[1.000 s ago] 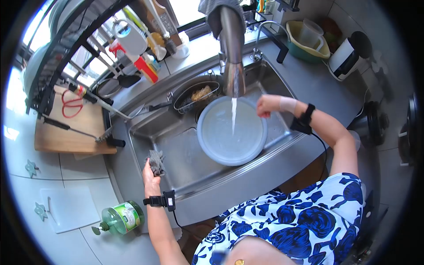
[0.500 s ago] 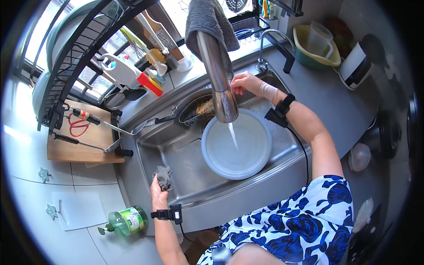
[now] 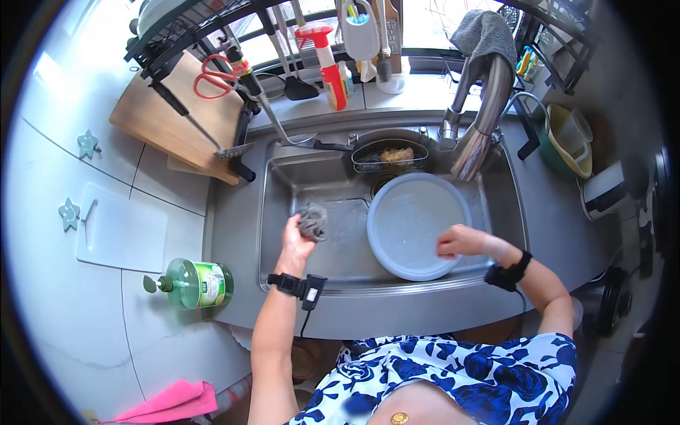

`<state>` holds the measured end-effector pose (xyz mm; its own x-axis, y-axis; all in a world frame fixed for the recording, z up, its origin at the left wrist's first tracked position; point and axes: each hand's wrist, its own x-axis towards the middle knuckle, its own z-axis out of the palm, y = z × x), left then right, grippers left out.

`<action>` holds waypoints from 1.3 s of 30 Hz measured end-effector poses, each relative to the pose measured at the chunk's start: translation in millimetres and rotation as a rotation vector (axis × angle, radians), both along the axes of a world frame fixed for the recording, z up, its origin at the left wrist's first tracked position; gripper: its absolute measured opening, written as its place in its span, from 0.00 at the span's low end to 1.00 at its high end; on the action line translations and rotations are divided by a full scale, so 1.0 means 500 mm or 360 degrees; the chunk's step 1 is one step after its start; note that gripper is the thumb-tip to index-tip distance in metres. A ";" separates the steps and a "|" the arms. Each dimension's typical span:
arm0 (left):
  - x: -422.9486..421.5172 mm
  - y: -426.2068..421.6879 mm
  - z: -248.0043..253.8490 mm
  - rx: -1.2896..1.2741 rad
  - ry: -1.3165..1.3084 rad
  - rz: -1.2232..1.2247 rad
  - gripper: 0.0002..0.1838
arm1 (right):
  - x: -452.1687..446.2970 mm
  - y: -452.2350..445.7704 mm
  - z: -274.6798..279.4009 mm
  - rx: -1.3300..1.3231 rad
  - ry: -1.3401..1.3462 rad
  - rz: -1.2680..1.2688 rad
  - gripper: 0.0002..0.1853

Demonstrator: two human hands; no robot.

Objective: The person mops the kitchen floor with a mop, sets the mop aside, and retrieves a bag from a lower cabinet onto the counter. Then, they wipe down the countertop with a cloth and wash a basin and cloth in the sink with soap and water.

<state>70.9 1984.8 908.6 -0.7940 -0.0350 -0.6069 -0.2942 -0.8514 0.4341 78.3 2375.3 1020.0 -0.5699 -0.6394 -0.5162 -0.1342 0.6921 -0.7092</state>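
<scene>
My left hand (image 3: pixel 295 242) is closed round a crumpled grey cloth (image 3: pixel 312 222), held above the left part of the steel sink (image 3: pixel 326 273). A round pale basin (image 3: pixel 379 251) stands in the sink, with what looks like water in it. Over the right side of its rim hovers my right hand (image 3: pixel 460 241), fingers curled in and nothing visible in them. Behind the basin, the faucet (image 3: pixel 476 152) points down toward the sink's right side, and no stream shows from it. A grey towel (image 3: pixel 485 35) drapes over its top.
A wire caddy (image 3: pixel 389 157) with a sponge hangs at the sink's back edge. Left of the sink are a green soap bottle (image 3: pixel 202 285), a white board (image 3: pixel 122 227) and a wooden board (image 3: pixel 177 113). A green basin (image 3: pixel 559 145) stands at the back right.
The running water has stopped, and the faucet has swung right, away from above the basin. My right hand has come from beside the faucet to the basin's near right rim. The view has turned left.
</scene>
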 end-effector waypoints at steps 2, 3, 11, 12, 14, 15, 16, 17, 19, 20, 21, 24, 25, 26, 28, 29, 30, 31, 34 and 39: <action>-0.012 0.035 -0.009 -0.0115 0.0004 0.0004 0.15 | -0.005 -0.119 -0.019 -0.0288 0.0106 -0.0213 0.14; -0.018 0.049 -0.005 -0.0097 0.0006 -0.0014 0.14 | -0.010 -0.191 -0.020 -0.0375 0.0230 -0.0383 0.19; -0.041 0.079 0.027 -0.0166 0.0256 -0.0222 0.20 | -0.105 -0.546 -0.111 -0.0374 0.0613 -0.1029 0.21; -0.026 0.071 0.030 -0.0111 0.0225 -0.0245 0.22 | -0.109 -0.561 -0.114 -0.0385 0.0717 -0.1029 0.20; -0.022 0.045 0.013 0.0101 0.0222 -0.0262 0.26 | -0.116 -0.584 -0.128 -0.0394 0.0936 -0.1008 0.19; -0.038 0.014 -0.023 0.0249 0.0244 -0.0258 0.28 | -0.101 -0.594 -0.136 -0.0280 0.0801 -0.0845 0.17; -0.047 -0.013 -0.044 0.0394 0.0264 -0.0253 0.31 | -0.071 -0.597 -0.142 -0.0178 0.1083 -0.0342 0.16; -0.028 -0.021 0.008 0.0394 0.0381 -0.0386 0.36 | -0.056 -0.612 -0.177 -0.0612 0.1462 -0.0462 0.16; -0.034 -0.021 0.018 0.0501 0.0385 -0.0264 0.33 | -0.068 -0.624 -0.194 -0.0866 0.1726 -0.0494 0.15; -0.039 -0.017 -0.002 0.0479 0.0356 -0.0250 0.30 | -0.067 -0.612 -0.179 -0.0666 0.1615 -0.0425 0.15; -0.050 -0.012 -0.038 0.0317 0.0183 -0.0240 0.23 | -0.074 -0.601 -0.165 -0.0471 0.1507 -0.0356 0.14; -0.050 0.024 -0.021 0.0301 0.0090 -0.0201 0.19 | -0.109 -0.604 -0.132 -0.0137 0.1100 -0.0190 0.15; -0.055 0.033 -0.012 0.0247 0.0085 -0.0113 0.19 | -0.114 -0.606 -0.114 -0.0083 0.0951 -0.0237 0.17; -0.059 0.043 -0.003 0.0195 0.0080 -0.0025 0.19 | -0.119 -0.607 -0.097 -0.0029 0.0801 -0.0282 0.19; -0.061 0.047 -0.003 0.0002 0.0122 0.0013 0.19 | -0.142 -0.611 -0.116 -0.0039 0.0728 -0.0408 0.18; -0.058 0.043 -0.018 -0.0142 0.0169 -0.0034 0.19 | -0.162 -0.619 -0.169 -0.0105 0.0806 -0.0486 0.15; -0.063 0.047 -0.016 -0.0246 0.0172 0.0019 0.18 | -0.172 -0.626 -0.200 -0.0181 0.0884 -0.0568 0.17; -0.068 0.052 -0.015 -0.0353 0.0171 0.0071 0.17 | -0.171 -0.627 -0.198 -0.0209 0.0817 -0.0655 0.17; -0.059 0.042 -0.017 -0.0760 0.0214 -0.0052 0.15 | -0.161 -0.623 -0.201 -0.0477 0.0607 -0.0908 0.16; -0.076 -0.032 -0.079 -0.0329 0.0040 0.0066 0.17 | -0.073 -0.628 -0.260 -0.1023 0.0908 -0.0838 0.20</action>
<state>33.1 1968.7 868.9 -0.8042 -0.1896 -0.5633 -0.2477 -0.7547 0.6075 41.7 2061.4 889.7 -0.9144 -0.2960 0.2760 -0.3573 0.2700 -0.8941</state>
